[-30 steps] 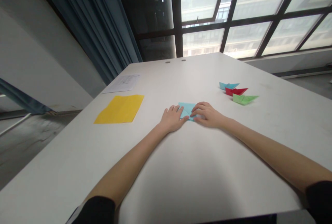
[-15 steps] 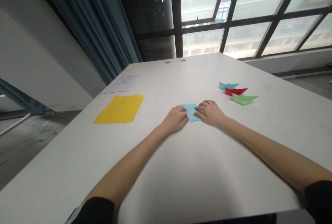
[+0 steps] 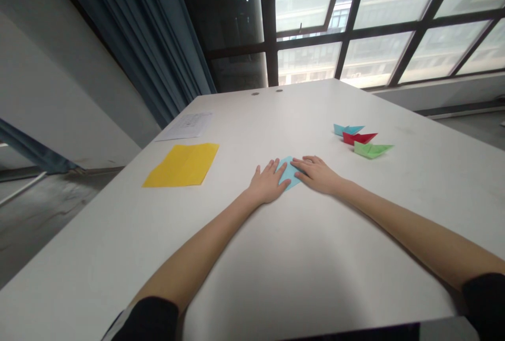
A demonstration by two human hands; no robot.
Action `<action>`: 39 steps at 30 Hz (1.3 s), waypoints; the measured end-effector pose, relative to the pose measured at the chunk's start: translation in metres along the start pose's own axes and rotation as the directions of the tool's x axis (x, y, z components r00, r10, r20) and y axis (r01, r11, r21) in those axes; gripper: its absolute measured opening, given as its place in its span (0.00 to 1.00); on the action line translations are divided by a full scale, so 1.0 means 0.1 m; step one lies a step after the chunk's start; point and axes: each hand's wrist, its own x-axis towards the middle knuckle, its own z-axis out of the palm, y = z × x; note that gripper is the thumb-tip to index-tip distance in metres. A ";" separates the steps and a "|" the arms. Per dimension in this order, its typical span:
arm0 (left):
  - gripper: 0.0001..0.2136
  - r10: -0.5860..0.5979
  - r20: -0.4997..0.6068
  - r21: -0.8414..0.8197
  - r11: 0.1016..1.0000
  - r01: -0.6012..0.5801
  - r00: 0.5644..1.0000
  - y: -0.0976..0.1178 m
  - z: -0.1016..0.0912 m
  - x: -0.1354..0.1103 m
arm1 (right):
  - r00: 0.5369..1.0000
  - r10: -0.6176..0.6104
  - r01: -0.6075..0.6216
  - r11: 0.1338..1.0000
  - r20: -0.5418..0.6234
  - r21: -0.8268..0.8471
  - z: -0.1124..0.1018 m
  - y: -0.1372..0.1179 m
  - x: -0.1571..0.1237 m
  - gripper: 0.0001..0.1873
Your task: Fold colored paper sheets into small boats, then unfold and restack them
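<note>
A small light blue sheet of folded paper (image 3: pixel 289 173) lies on the white table between my hands, partly covered by their fingers. My left hand (image 3: pixel 269 181) rests flat on its left side with the fingers spread. On the right side lies my right hand (image 3: pixel 315 173), its fingers stretched out over the paper's edge. Neither hand grips the paper; both press it from above. The fold lines are too small to make out.
Three folded paper boats, one blue (image 3: pixel 347 129), one red (image 3: pixel 359 138) and one green (image 3: pixel 372 150), stand to the right. Yellow paper (image 3: pixel 181 166) lies left, with a printed white sheet (image 3: pixel 187 126) behind it. The white table (image 3: pixel 252 278) reaches toward the windows.
The blue paper has turned and now sits at a slant, with a corner pointing away from me. My left hand's fingers have spread out flat; the right hand has shifted slightly left.
</note>
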 end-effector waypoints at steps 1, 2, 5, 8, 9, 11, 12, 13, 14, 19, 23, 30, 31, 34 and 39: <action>0.29 -0.019 0.012 -0.003 1.000 0.019 1.000 0.00 0.00 0.00 | 1.000 0.016 -0.016 1.000 0.009 -0.019 0.00 -0.01 -0.01 0.26; 0.30 -0.031 0.020 -0.007 0.999 0.032 0.999 0.00 -0.01 0.00 | 0.999 0.031 -0.031 0.999 0.019 -0.036 0.01 -0.02 -0.01 0.26; 0.31 -0.044 0.046 -0.014 0.999 0.045 0.998 -0.02 -0.03 -0.01 | 0.996 0.079 -0.076 0.995 0.046 -0.066 0.01 -0.02 -0.04 0.26; 0.32 -0.066 0.053 -0.001 0.998 0.066 0.996 -0.09 -0.03 0.00 | 0.991 0.119 -0.114 0.991 0.064 -0.076 0.01 0.02 -0.05 0.26; 0.33 -0.082 0.052 0.004 0.997 0.082 0.995 -0.12 -0.03 0.00 | 0.989 0.130 -0.125 0.989 0.069 -0.076 0.01 0.05 -0.05 0.26; 0.36 -0.110 0.041 0.010 0.994 0.109 0.993 -0.16 -0.02 0.00 | 0.985 0.159 -0.154 0.985 0.063 -0.075 0.01 0.12 -0.04 0.27; 0.36 -0.118 0.034 0.012 0.993 0.118 0.992 -0.18 -0.01 0.00 | 0.983 0.179 -0.174 0.982 0.051 -0.076 0.00 0.16 -0.04 0.27; 0.37 -0.124 0.025 0.014 0.992 0.124 0.992 -0.19 0.00 0.00 | 0.979 0.200 -0.197 0.977 0.034 -0.078 0.00 0.20 -0.04 0.28; 0.37 -0.127 0.016 0.016 0.992 0.127 0.992 -0.19 0.01 0.00 | 0.976 0.218 -0.217 0.973 0.014 -0.080 0.00 0.23 -0.04 0.29; 0.34 -0.141 -0.034 0.035 0.989 0.143 0.989 -0.17 0.05 0.00 | 0.973 0.219 -0.225 0.971 -0.077 -0.083 0.02 0.31 -0.04 0.31; 0.27 -0.166 -0.107 0.027 0.985 0.170 0.980 -0.17 0.06 0.02 | 0.975 0.182 -0.192 0.978 -0.126 -0.076 0.05 0.31 -0.05 0.28; 0.21 -0.154 -0.166 -0.010 0.988 0.155 0.974 -0.22 0.08 0.06 | 0.986 0.080 -0.085 0.996 -0.148 -0.022 0.05 0.33 -0.04 0.23; 0.21 -0.148 -0.175 -0.012 0.989 0.148 0.973 -0.22 0.08 0.07 | 0.984 0.072 -0.074 0.997 -0.163 -0.011 0.05 0.34 -0.04 0.22; 0.21 -0.130 -0.213 -0.015 0.991 0.129 0.969 -0.23 0.10 0.07 | 0.974 0.047 -0.041 0.999 -0.221 0.030 0.05 0.35 -0.04 0.22; 0.20 -0.085 -0.287 -0.039 0.996 0.077 0.954 -0.23 0.10 0.05 | 0.950 0.016 0.025 0.991 -0.312 0.128 0.06 0.36 -0.04 0.18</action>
